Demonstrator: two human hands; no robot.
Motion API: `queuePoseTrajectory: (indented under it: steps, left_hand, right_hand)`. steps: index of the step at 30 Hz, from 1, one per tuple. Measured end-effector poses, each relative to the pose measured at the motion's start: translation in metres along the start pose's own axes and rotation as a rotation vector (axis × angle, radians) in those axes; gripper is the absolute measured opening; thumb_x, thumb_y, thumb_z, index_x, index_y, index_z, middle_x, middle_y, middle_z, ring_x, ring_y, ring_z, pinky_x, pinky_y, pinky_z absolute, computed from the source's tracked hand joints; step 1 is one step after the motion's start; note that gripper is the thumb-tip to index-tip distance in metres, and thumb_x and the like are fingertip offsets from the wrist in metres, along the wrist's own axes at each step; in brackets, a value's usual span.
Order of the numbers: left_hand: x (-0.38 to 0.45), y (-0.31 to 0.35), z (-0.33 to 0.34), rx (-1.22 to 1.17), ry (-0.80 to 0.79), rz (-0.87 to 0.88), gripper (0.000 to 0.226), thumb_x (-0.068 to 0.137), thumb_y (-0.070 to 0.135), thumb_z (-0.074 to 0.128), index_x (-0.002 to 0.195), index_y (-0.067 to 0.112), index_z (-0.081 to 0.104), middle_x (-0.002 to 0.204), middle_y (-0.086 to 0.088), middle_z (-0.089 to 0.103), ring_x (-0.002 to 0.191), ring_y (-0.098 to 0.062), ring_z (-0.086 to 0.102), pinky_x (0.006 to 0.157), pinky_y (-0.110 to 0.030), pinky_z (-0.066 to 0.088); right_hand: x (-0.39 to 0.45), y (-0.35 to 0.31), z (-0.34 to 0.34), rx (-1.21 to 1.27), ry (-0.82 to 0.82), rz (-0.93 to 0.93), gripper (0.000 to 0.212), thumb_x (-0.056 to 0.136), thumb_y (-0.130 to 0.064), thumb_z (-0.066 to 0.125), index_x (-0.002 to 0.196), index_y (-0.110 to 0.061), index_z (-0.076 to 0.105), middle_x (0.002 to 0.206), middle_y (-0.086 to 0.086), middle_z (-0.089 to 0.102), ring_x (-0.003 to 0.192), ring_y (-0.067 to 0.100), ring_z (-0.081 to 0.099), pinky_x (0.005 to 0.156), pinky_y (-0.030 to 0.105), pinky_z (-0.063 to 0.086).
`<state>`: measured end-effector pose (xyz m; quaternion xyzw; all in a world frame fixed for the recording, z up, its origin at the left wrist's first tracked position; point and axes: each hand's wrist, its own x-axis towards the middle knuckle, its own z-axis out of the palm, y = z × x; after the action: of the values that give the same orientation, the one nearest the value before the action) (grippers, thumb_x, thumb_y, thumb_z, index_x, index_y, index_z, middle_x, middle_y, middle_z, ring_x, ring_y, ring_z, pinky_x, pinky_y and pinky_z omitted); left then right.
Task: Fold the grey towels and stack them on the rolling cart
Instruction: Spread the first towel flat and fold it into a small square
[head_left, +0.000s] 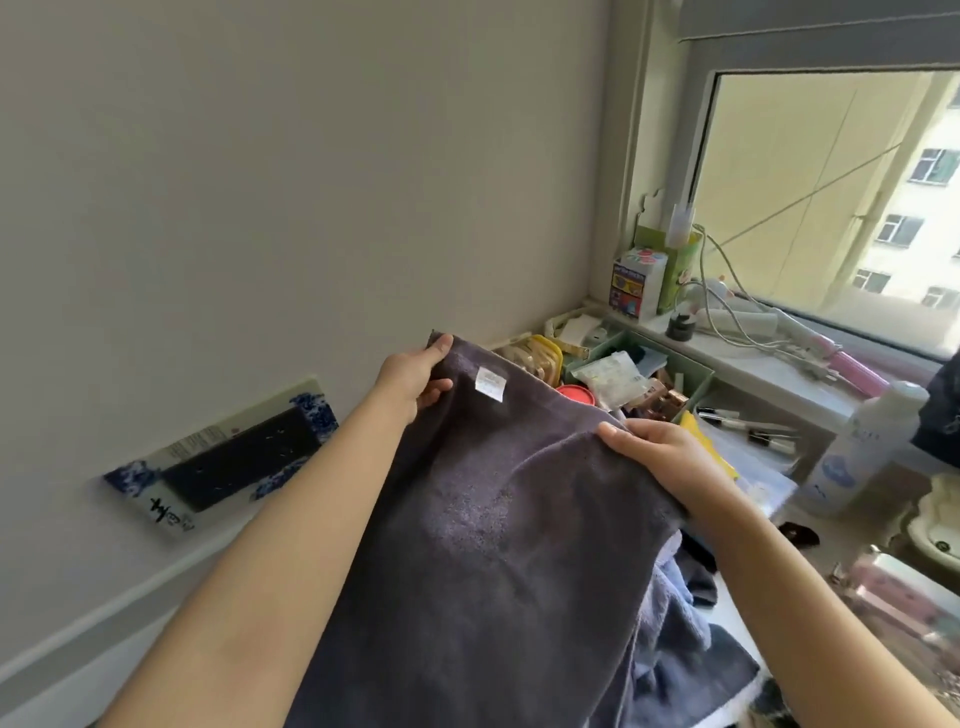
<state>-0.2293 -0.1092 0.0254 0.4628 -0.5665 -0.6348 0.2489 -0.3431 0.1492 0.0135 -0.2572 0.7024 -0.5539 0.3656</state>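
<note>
Both hands hold up a dark grey terry towel (478, 545) by its top edge — left hand (413, 382) pinching one corner, right hand (657, 454) fingers curled over the other.

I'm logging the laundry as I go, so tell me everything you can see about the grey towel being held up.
The grey towel is dark grey with a purplish cast and looks like soft, plush terry. A small white label is sewn near its top edge. It hangs spread open, unfolded, its upper edge slanting down toward the right. The left hand pinches the upper left corner and the right hand grips the upper right edge. Its lower part drapes out of view, in front of other crumpled bluish-grey cloth.
</note>
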Motion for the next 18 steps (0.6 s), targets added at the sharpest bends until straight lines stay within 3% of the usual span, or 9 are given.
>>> queuePoseTrajectory:
  steps: [2, 5, 8, 12, 16, 18]
  left_hand:
    - [-0.009, -0.001, -0.017, -0.059, 0.043, 0.02, 0.023, 0.085, 0.041, 0.067, 0.079, 0.021, 0.057, 0.079, 0.004, 0.059, 0.057, -0.008, 0.053, 0.041, -0.015, 0.041]
    - [-0.028, -0.001, -0.045, -0.104, 0.1, 0.044, 0.023, 0.086, 0.041, 0.065, 0.079, 0.021, 0.057, 0.076, 0.004, 0.058, 0.057, -0.009, 0.053, 0.049, -0.018, 0.043]
    - [-0.058, -0.003, -0.087, -0.211, 0.136, 0.056, 0.022, 0.088, 0.04, 0.062, 0.081, 0.02, 0.056, 0.076, 0.004, 0.059, 0.052, -0.006, 0.054, 0.048, -0.018, 0.044]
    - [-0.105, -0.01, -0.156, -0.43, 0.143, 0.074, 0.02, 0.092, 0.04, 0.055, 0.086, 0.021, 0.057, 0.08, 0.003, 0.058, 0.06, -0.009, 0.053, 0.052, -0.019, 0.047]
    - [-0.159, -0.029, -0.246, -0.649, 0.159, 0.131, 0.029, 0.095, 0.041, 0.048, 0.086, 0.016, 0.058, 0.072, 0.001, 0.057, 0.056, -0.01, 0.056, 0.064, -0.031, 0.054]
    - [-0.186, -0.043, -0.297, -0.739, 0.164, 0.172, 0.032, 0.096, 0.041, 0.046, 0.091, 0.013, 0.059, 0.08, -0.003, 0.062, 0.07, -0.016, 0.061, 0.074, -0.039, 0.056]
  right_hand:
    - [-0.002, -0.006, 0.015, 0.048, -0.099, -0.025, 0.03, 0.088, -0.032, 0.063, 0.088, -0.003, 0.069, 0.081, 0.015, 0.07, 0.071, 0.021, 0.065, 0.072, 0.034, 0.055]
    - [-0.008, -0.015, 0.044, 0.123, -0.22, -0.067, 0.027, 0.088, -0.027, 0.061, 0.089, -0.001, 0.068, 0.076, 0.011, 0.069, 0.065, 0.017, 0.064, 0.063, 0.025, 0.054]
    - [-0.016, -0.021, 0.084, 0.11, -0.354, -0.137, 0.041, 0.081, -0.032, 0.063, 0.09, 0.008, 0.061, 0.074, 0.012, 0.06, 0.068, 0.02, 0.056, 0.063, 0.027, 0.047]
    - [-0.036, -0.029, 0.15, 0.163, -0.587, -0.139, 0.034, 0.078, -0.032, 0.062, 0.091, 0.0, 0.062, 0.077, 0.011, 0.061, 0.067, 0.015, 0.058, 0.061, 0.019, 0.049]
    - [-0.077, -0.034, 0.24, 0.214, -0.789, -0.097, 0.031, 0.077, -0.027, 0.073, 0.091, -0.002, 0.062, 0.076, 0.012, 0.059, 0.064, 0.017, 0.056, 0.061, 0.022, 0.046]
    - [-0.106, -0.034, 0.291, 0.252, -0.886, -0.079, 0.025, 0.08, -0.025, 0.069, 0.085, -0.002, 0.06, 0.07, 0.008, 0.057, 0.059, 0.015, 0.054, 0.057, 0.021, 0.044]
